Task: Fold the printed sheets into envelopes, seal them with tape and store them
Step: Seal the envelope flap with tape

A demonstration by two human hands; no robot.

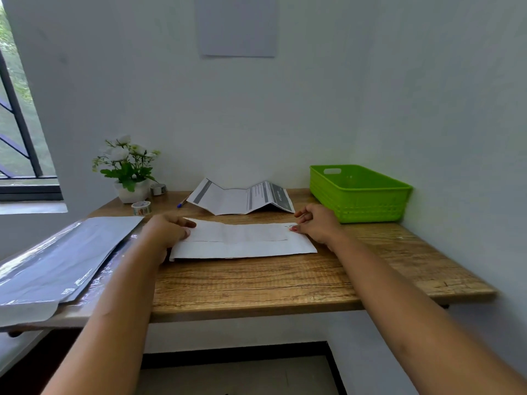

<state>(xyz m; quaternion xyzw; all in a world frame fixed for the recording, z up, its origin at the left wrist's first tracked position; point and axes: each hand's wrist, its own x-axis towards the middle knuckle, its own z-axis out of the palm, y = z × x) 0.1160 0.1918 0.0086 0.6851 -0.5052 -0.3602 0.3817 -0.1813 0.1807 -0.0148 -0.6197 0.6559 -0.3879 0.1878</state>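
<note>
A white sheet (242,243), partly folded with its far flap turned down over the middle, lies flat on the wooden desk (285,280). My left hand (168,230) pinches the flap's left end, thumb on top. At the flap's right end my right hand (318,223) pinches the corner between thumb and fingertips. Behind them a second printed sheet (242,198) with creases stands half open against the wall. Two tape rolls sit at the back left, a patterned roll (141,208) and a silvery roll (158,189).
A green plastic basket (359,192) stands at the back right corner. Shiny plastic sleeves with paper (57,260) cover the desk's left side and overhang its front edge. A potted white flower (128,169) and a blue pen (181,203) sit at the back left.
</note>
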